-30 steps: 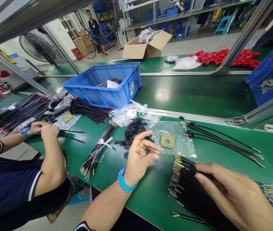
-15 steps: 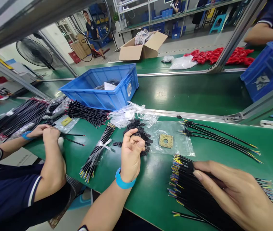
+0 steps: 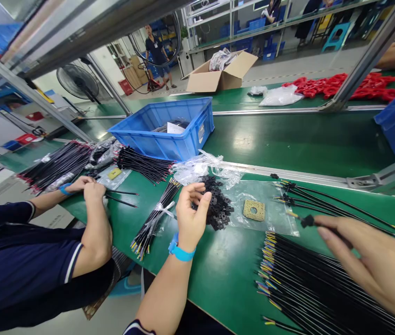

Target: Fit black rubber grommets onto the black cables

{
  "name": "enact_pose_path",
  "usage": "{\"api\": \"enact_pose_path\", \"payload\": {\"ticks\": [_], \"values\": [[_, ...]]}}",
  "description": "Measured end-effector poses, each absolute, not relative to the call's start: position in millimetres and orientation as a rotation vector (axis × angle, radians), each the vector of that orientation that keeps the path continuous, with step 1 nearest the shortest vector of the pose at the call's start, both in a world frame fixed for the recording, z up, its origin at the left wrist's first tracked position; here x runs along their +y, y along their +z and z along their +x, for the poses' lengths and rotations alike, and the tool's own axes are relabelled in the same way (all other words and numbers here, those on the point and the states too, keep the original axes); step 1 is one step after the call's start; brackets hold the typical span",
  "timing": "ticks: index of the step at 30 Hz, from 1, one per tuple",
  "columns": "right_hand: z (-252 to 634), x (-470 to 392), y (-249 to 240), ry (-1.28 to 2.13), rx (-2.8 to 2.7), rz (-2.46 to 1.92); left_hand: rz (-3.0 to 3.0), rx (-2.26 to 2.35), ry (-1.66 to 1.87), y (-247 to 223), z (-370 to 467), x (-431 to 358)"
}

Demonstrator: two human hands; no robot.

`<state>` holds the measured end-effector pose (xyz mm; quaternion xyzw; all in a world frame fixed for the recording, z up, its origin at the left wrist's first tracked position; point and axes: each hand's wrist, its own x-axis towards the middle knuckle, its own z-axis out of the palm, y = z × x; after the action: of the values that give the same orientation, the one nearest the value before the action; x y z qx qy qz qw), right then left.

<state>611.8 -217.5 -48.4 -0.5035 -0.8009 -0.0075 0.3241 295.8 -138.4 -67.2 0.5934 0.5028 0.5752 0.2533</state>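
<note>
My right hand [image 3: 368,260] pinches a black cable near its end, where a small black plastic piece [image 3: 307,221] sits behind yellow wire tips. It hangs above a thick bundle of black cables [image 3: 309,279] with stripped coloured ends. My left hand [image 3: 194,214], with a blue wristband, is raised beside a pile of small black plastic pieces [image 3: 220,209]. Its fingers are loosely curled and the thumb stands apart, with nothing visible in them. A yellow sponge [image 3: 253,211] with a central hole lies on a clear plastic bag [image 3: 281,221]. Several cables [image 3: 340,209] with black pieces lie behind my right hand.
A co-worker's hands [image 3: 91,184] handle black cables at the left. A tied cable bundle [image 3: 155,218] lies between us. Behind stand a blue bin [image 3: 162,144] and a metal rail [image 3: 288,174]; an upright post [image 3: 358,60] rises at the right.
My right hand has lifted the cable with its black piece off the bundle, toward the cables behind. My left hand's thumb and fingers have spread apart beside the pile. The view has shifted.
</note>
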Motion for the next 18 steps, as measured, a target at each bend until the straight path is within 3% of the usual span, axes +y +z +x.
{"api": "enact_pose_path", "payload": {"ticks": [6,10,15,18], "values": [[674,-155,-99,-0.112,-2.164,-1.584,2.392,1.557,0.877,-76,295,-134],[677,-150,-100,-0.127,-2.141,-1.644,2.600,1.530,0.530,-87,304,-136],[652,-197,-87,0.244,-2.217,-1.583,2.686,1.527,0.397,-93,307,-135],[640,-223,-92,0.379,-2.326,-1.571,2.655,1.518,0.545,-90,308,-137]]}}
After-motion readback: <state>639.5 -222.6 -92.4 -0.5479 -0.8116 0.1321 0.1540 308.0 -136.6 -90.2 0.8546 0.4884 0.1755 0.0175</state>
